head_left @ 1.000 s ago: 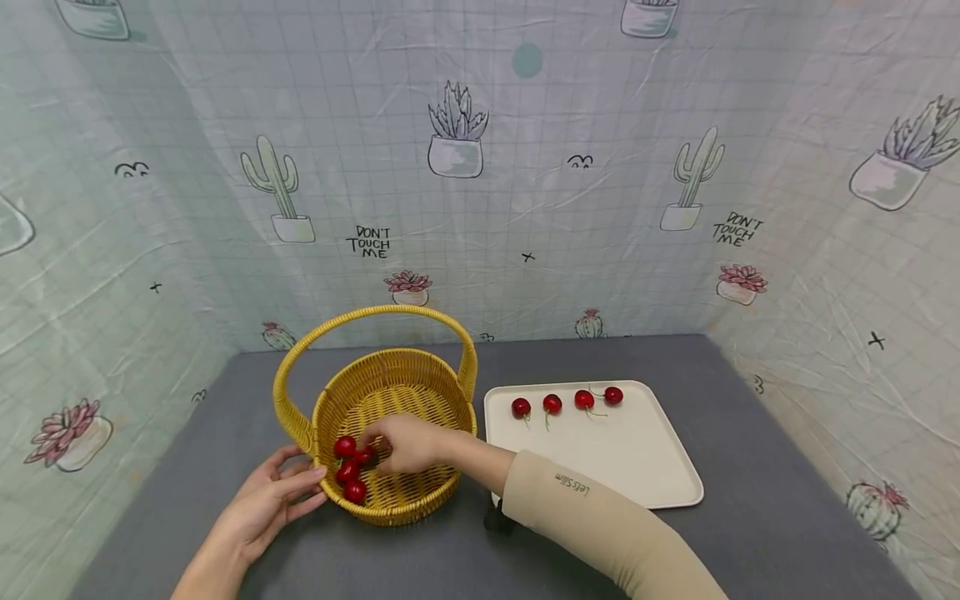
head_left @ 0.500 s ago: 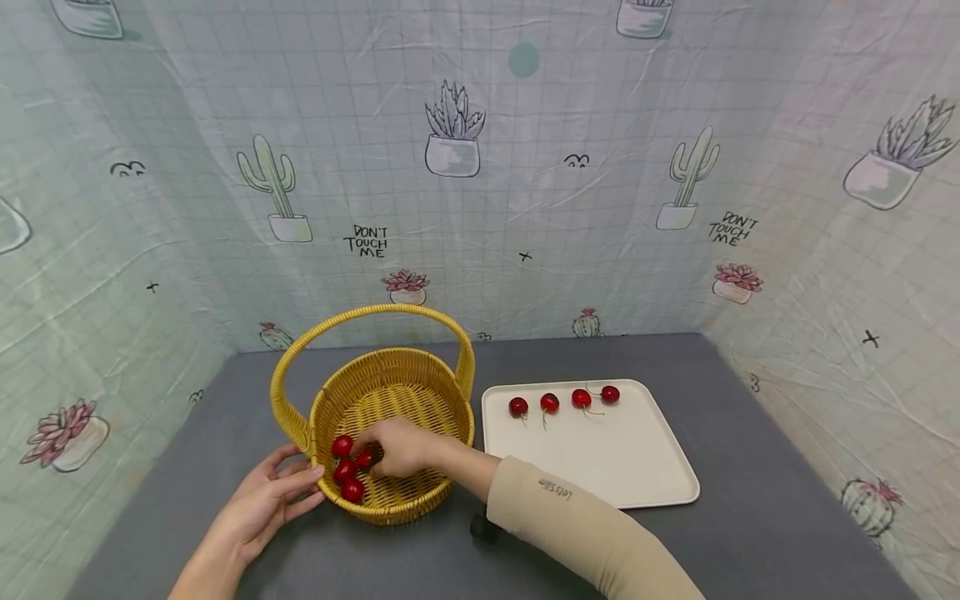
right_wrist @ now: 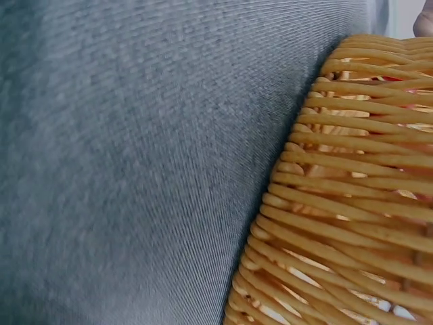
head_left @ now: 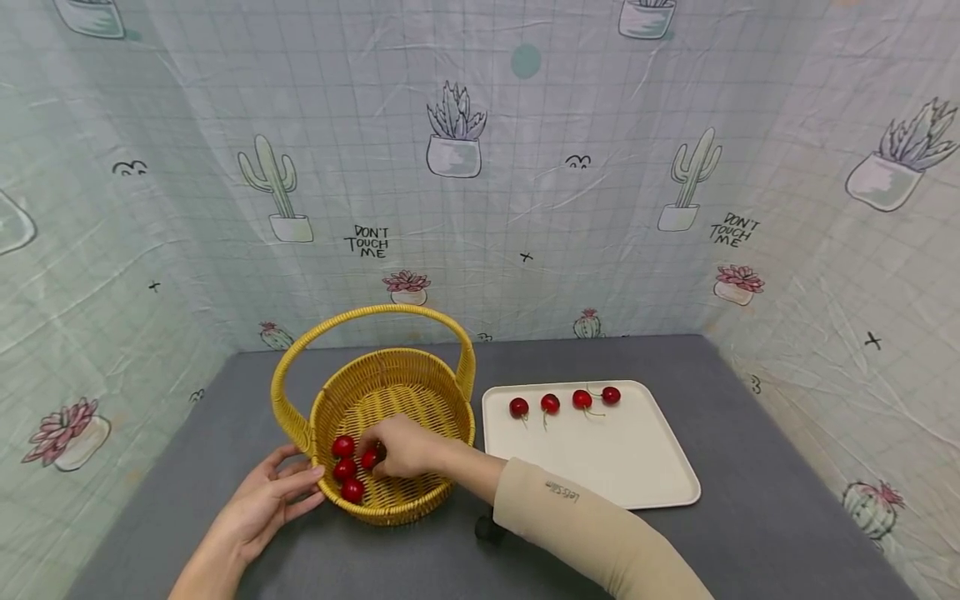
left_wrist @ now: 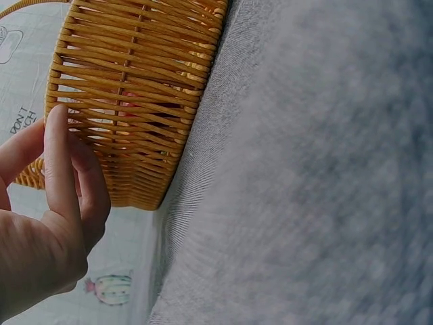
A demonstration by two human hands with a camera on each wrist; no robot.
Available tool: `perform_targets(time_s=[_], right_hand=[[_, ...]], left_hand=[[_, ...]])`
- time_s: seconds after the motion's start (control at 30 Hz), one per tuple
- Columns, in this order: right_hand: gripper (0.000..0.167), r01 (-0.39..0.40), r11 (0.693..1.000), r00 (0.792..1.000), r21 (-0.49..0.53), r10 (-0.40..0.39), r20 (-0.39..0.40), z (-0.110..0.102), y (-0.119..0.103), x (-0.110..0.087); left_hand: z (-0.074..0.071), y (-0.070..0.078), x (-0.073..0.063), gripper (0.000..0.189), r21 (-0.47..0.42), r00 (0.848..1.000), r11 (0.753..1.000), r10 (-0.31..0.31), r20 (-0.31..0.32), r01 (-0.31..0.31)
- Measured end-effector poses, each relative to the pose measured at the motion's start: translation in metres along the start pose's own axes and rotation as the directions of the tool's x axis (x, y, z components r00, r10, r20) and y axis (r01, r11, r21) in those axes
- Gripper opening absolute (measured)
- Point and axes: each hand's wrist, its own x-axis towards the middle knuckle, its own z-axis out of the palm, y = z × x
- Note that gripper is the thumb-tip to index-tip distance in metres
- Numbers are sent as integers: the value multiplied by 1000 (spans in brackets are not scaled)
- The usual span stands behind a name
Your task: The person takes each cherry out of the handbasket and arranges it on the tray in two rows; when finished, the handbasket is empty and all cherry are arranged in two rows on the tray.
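Grey fabric covers your counter (head_left: 420, 567), and a pale sheet (head_left: 510, 208) printed with potted plants hangs behind it. At the left, your left hand (head_left: 258, 504) is at the near-left side of the yellow woven basket (head_left: 397, 514); its fingers are released, extended and touching the outer weave beside the rim. The basket stands upright on the counter, its tall handle (head_left: 382, 309) raised over the opening. Inside, against the left wall, three red cherries (head_left: 345, 469) lie close together in a row. Just right of them, your right hand (head_left: 405, 447) reaches into the basket, fingers curled and grasping a fourth cherry (head_left: 370, 458) between the tips. Farther right, a black object (head_left: 489, 530) sits partly hidden by your beige sleeve (head_left: 592, 529); you cannot tell what it is. At the right, a cream tray (head_left: 637, 458) lies flat, well apart from your left hand, partly covered by the sleeve. Four stemmed cherries (head_left: 551, 404) line its far edge, the two rightmost nearest each other.
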Motion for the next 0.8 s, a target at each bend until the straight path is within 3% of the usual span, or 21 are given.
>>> perform_targets(time_s=[0.5,0.8], right_hand=[[24,93,996,990,-8,-93,-105,-24,-9,-34],[24,124,988,983,91,-109,-151,-33,-5,-63]], left_hand=[[-1,1,0,79,-2,1000,1000,6,-1,-6],[0,1,-1,76,-11,1000,1000,4,13,-4]])
